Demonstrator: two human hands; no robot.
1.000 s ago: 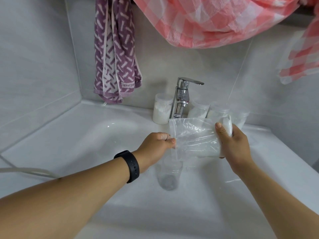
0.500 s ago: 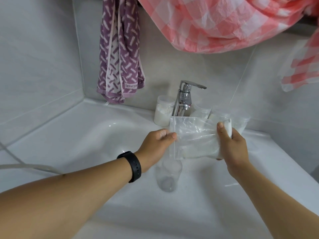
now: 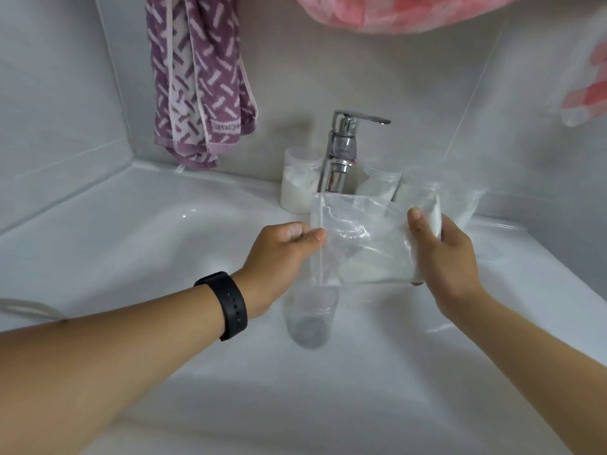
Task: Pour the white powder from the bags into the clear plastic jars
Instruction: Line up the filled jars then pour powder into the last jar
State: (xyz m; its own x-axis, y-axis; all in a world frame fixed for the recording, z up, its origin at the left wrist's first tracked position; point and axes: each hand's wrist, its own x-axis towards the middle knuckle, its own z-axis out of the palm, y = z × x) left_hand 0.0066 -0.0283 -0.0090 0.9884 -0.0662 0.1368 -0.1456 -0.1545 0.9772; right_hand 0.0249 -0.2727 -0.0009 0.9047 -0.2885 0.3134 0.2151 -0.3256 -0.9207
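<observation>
Powder [image 3: 377, 272] had slid toward the left lower corner of the bag [image 3: 361, 238] since half a second earlier, when it lay banked more evenly along the bottom edge. The bag was held above the jar [image 3: 310, 318], which stood in the sink [image 3: 131, 244] in front of the tap [image 3: 341, 152]. The bag's left edge was pinched by the left hand [image 3: 282, 257] between thumb and curled fingers, directly over the jar's mouth. The right end was gripped by the right hand [image 3: 440, 257], thumb across the front and fingers wrapped behind, and appeared to be held a little higher than before, so that a slope ran down toward the jar.

No powder could be seen in that jar; only its dark bottom showed. Whether the bag's mouth had been opened at the left edge could not be told through the clear film. The shift was judged to mean that pouring was about to begin rather than under way.

Behind the jar, a filled jar [image 3: 300, 185] stood left of the tap, and two more containers with white contents [image 3: 377, 188] stood right of it, partly hidden by the bag. A purple towel [image 3: 200, 80] hung on the wall left of the tap.
</observation>
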